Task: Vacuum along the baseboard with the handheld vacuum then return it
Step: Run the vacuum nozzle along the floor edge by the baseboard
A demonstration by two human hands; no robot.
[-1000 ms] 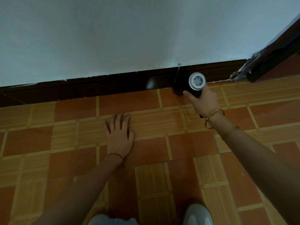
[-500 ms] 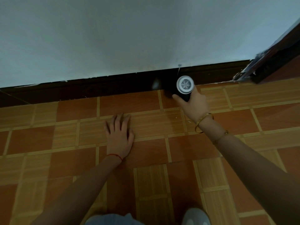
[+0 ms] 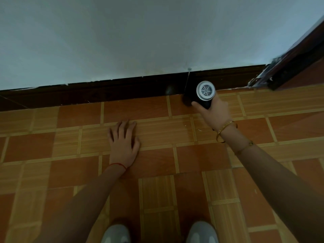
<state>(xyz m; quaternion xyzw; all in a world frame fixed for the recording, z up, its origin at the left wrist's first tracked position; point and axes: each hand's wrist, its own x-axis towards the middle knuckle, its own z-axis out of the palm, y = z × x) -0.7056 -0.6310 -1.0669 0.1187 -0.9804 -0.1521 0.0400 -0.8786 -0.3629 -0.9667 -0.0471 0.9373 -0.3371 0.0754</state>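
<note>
A: Where the floor [image 3: 201,160] meets the wall [image 3: 140,37], what is seen from the head camera?

B: A black vacuum [image 3: 203,98] is gripped by the right hand [image 3: 216,114], fingers wrapped round its body. Its front end is set against the dark baseboard [image 3: 105,92], its grey vented rear turned up toward the camera.

A: And the left hand [image 3: 123,143]?

B: It is laid flat on the tiles, fingers spread, nothing held. A red thread [image 3: 117,165] is worn at that wrist, gold bangles [image 3: 226,130] at the right. Two grey shoes [image 3: 202,233] are seen at the bottom edge.

left hand [image 3: 123,142] flat, fingers spread, right hand [image 3: 216,112] curled, arm outstretched
</note>
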